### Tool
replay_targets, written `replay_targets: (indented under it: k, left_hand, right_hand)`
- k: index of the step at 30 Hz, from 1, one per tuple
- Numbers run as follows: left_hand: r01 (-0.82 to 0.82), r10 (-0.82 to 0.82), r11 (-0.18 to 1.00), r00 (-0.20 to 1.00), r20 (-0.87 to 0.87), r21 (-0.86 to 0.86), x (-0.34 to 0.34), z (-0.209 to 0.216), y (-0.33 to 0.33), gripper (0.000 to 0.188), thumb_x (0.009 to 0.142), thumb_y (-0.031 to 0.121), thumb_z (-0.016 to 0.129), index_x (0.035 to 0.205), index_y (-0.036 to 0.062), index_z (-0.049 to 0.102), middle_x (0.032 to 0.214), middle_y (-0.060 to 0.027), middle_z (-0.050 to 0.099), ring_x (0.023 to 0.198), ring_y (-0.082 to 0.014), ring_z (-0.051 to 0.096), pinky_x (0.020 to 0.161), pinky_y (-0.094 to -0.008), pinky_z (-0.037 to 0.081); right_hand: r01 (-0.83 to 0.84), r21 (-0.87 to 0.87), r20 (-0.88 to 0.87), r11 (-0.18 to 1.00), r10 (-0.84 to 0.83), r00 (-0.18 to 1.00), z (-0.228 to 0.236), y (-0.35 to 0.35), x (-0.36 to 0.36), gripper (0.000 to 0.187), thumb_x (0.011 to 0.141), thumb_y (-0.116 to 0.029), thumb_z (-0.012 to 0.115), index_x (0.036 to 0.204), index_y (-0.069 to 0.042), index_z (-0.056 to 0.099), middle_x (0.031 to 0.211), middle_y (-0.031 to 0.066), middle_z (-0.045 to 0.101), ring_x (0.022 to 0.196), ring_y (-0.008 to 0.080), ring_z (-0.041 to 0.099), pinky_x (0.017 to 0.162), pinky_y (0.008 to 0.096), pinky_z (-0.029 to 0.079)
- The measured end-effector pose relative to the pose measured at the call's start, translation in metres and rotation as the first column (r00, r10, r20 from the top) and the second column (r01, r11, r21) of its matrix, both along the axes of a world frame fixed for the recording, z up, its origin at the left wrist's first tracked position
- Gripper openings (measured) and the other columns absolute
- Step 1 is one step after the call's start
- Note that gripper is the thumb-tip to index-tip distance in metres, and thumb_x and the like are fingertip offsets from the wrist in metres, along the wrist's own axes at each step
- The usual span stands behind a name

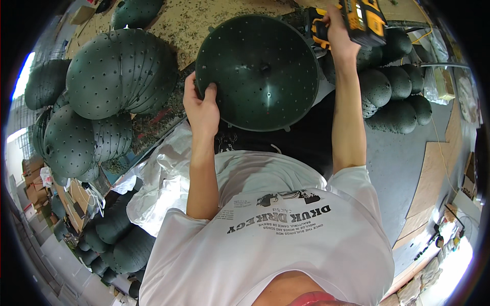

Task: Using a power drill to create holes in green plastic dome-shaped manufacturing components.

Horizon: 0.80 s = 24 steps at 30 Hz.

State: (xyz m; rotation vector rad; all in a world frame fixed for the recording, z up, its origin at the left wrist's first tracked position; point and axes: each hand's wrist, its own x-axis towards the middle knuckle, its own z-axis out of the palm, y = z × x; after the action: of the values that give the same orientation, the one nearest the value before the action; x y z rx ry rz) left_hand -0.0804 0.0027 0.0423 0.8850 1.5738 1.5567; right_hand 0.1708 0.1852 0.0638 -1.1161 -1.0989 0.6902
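Note:
A dark green plastic bowl point(255, 81) dotted with small holes is in front of me, its hollow side facing up. My left hand point(202, 108) grips its left rim, the thumb over the inside and the fingers under the outside. Beyond the bowl's right rim, my right hand point(341, 36) is wrapped round the handle of a yellow and black cordless drill point(365, 21). The drill's front end is close to the far right rim; whether it touches the bowl is hidden.
Stacked perforated green bowls point(120, 74) stand on the left, with more stacks point(390, 84) on the right and at lower left. Dark plastic shavings litter the worktable point(186, 25). White plastic sheeting point(163, 186) hangs by my left arm. Brown boards point(431, 178) lie on the grey floor.

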Motion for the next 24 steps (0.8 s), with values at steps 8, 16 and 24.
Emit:
replay_targets:
  k: [8,16,24]
  left_hand:
    - [0.007,-0.005,0.999,0.998,0.060,-0.041,0.001,0.003,-0.005,0.031,0.097,0.002,0.061,0.128,0.0014,0.057,0.114,-0.0059,0.065,0.101,-0.0115,0.059,0.092,-0.0261,0.046]
    - [0.067,-0.066,0.998,0.994,0.089,-0.010,0.024,0.000,0.012,0.023,0.103,0.013,0.058,0.122,0.0014,0.060,0.096,-0.0008,0.065,0.084,-0.0055,0.056,0.074,-0.0218,0.046]
    - [0.150,-0.142,0.984,0.986,0.082,-0.092,0.026,0.007,-0.001,0.018,0.103,0.012,0.058,0.118,0.0020,0.061,0.096,0.0021,0.065,0.083,-0.0032,0.055,0.074,-0.0191,0.045]
  right_hand:
    - [-0.044,0.079,0.140,0.996,0.032,0.990,-0.001,0.036,-0.015,0.017,0.095,-0.012,0.067,0.106,-0.005,0.057,0.089,0.0037,0.058,0.079,0.0193,0.057,0.067,0.0352,0.049]
    - [-0.341,0.103,0.113,0.934,0.330,0.937,-0.007,0.036,0.013,0.015,0.091,-0.003,0.067,0.104,0.003,0.069,0.095,0.0079,0.072,0.089,0.0151,0.068,0.083,0.0293,0.054]
    - [-0.224,0.163,-0.344,0.961,0.268,0.900,-0.017,-0.028,0.031,0.045,0.097,-0.004,0.058,0.138,0.007,0.046,0.127,0.0175,0.060,0.118,0.0221,0.059,0.105,0.0321,0.046]
